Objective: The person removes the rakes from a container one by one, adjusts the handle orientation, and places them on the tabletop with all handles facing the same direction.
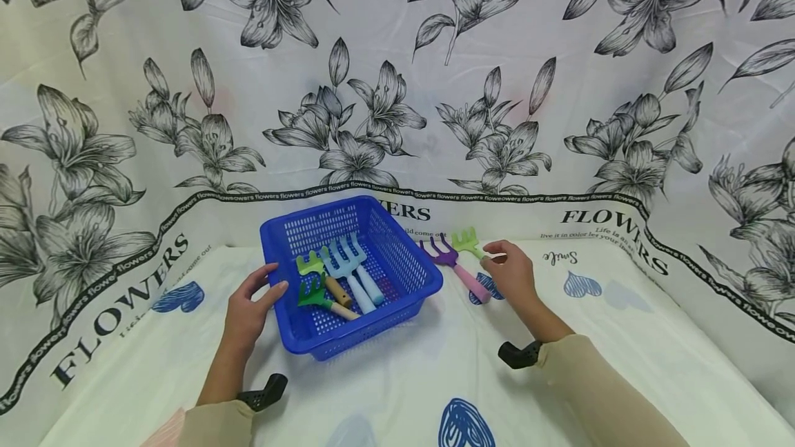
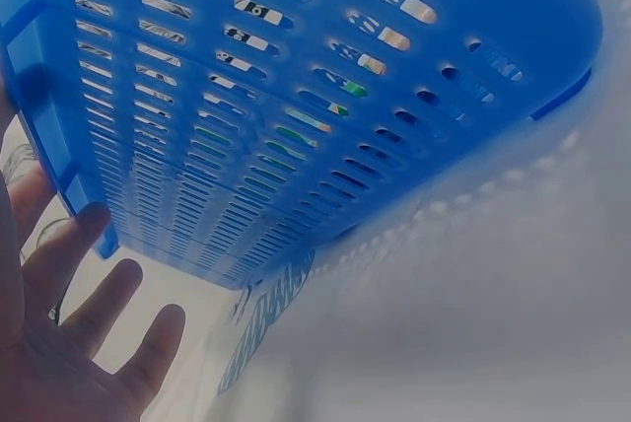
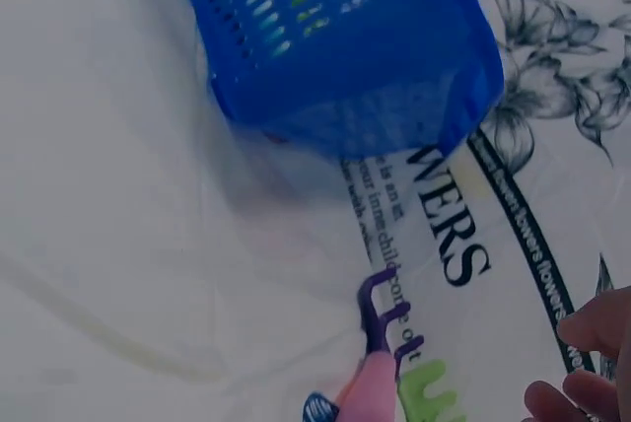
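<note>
A blue plastic basket point(image 1: 410, 295) stands tilted on the cloth, its underside showing in the left wrist view. My left hand point(image 1: 248, 305) holds its left rim, with several fingers point(image 2: 148, 343) spread along the outside. Inside the basket lie a dark green hand rake point(image 1: 313, 295), a light green hand rake point(image 1: 310, 264) and light blue hand forks point(image 1: 350, 274). Right of the basket, my right hand point(image 1: 512, 271) pinches another light green hand rake point(image 1: 466, 239) near its neck; the hand hides its handle. Beside it lies a purple hand rake with a pink handle point(image 1: 468, 281).
White cloth with printed hearts point(image 1: 582, 285) covers the surface. A flower-patterned curtain point(image 1: 497, 136) rises close behind the basket and the rakes. Dark wrist mounts point(image 1: 520, 354) sit at both sleeves.
</note>
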Tool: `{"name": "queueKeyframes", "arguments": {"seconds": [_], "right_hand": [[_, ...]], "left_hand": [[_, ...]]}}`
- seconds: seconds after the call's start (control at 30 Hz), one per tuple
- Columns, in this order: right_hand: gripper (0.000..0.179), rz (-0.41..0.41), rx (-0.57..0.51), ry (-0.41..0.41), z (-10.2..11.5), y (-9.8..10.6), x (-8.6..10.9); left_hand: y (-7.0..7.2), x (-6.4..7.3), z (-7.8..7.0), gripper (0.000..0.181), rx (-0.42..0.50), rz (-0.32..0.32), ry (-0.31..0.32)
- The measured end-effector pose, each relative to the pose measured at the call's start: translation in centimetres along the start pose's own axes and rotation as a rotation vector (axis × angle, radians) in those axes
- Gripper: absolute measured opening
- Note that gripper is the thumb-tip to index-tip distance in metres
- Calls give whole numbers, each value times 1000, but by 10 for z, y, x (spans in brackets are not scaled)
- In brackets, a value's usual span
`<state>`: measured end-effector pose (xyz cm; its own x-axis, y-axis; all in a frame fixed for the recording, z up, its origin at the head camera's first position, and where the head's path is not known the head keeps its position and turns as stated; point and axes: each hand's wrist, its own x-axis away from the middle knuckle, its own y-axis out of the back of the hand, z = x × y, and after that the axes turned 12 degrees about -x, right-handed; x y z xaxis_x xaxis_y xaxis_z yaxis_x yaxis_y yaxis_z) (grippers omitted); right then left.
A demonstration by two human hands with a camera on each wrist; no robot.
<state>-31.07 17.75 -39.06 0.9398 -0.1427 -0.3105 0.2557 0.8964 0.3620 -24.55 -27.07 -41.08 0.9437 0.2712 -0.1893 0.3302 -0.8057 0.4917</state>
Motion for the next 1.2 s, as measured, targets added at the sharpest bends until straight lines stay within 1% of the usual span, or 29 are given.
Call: {"name": "queueKeyframes", "arguments": {"seconds": [0.23,0.37,0.43,0.53,0.6,0.67,0.83,1.0,1.13,1.2], "right_hand": [[28,39,-91,67,28,-16,9],[28,53,-79,61,40,-29,13],[28,66,-85,76,46,-34,15],[27,95,-117,147,53,-41,17],[26,126,-158,198,58,-46,18],[26,147,-180,221,63,-51,20],[27,200,-218,232,74,-62,23],[32,248,-227,225,84,-75,23],[39,304,-194,172,91,-84,24],[42,338,-131,162,91,-89,25]], "left_hand": [[-1,-1,3,64,-6,-2,1],[0,-2,6,63,-10,-10,5],[0,-1,5,61,-5,-8,7],[0,-1,4,61,3,0,4],[-1,-2,3,61,7,3,1],[-1,-3,3,61,5,5,2],[-1,-3,3,61,3,6,2],[-1,-4,4,63,-1,8,2],[-1,-3,3,64,-2,3,9],[-2,-3,2,63,1,6,7]]}}
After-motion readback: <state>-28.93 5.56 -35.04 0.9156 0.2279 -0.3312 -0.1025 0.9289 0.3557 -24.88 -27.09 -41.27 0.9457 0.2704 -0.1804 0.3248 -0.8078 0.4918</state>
